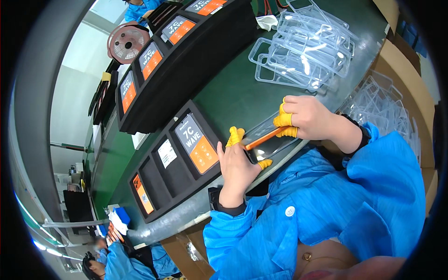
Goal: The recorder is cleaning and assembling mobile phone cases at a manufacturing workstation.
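An orange-edged phone (263, 136) is tilted between my hands, above the green tabletop near its front edge. My left hand (239, 165), with yellow finger cots, closes round the phone's left end. My right hand (303, 119), also in yellow cots, is closed on its right end. A dark, glossy see-through piece (275, 148) shows beside and under the phone; whether it is a clear case or part of the phone, I cannot tell. Left of my left hand lies a black foam tray (154, 175) with a phone under printed film (198, 144) and an orange phone (143, 193).
Clear plastic frame-like cases (303, 51) are heaped at the far right of the table. More fill a cardboard box (413, 70) at the right. Stacked black trays (186, 65) with filmed phones stand at the back. A pink fan (128, 43) and co-workers in blue are beyond.
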A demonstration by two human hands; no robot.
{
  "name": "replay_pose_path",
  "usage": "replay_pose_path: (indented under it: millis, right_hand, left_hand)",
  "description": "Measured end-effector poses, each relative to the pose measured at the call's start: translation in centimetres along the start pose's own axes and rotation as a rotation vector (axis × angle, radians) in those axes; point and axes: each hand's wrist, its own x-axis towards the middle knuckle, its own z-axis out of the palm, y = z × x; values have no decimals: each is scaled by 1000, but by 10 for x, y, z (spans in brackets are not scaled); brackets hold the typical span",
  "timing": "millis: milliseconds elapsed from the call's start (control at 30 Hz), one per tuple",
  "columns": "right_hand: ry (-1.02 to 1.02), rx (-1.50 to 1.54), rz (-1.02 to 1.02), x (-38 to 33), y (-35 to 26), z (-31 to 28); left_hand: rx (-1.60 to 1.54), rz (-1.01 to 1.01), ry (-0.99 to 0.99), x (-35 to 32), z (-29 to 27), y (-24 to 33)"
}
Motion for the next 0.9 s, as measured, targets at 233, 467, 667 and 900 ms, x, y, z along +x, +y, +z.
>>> replay_pose_path:
  millis: [233, 467, 667, 900]
  right_hand:
    - [-170, -24, 3, -6, -3, 0]
    - [-460, 26, 297, 1, -7, -3]
    - [-398, -76, 347, -5, 14, 15]
    - [-450, 176, 280, -1, 12, 7]
  left_hand:
    - [-31, 60, 23, 2, 1, -4]
    - [13, 31, 2, -1, 5, -8]
    - [-89, 18, 71, -5, -4, -1]
    - [-571, 133, 273, -21, -12, 0]
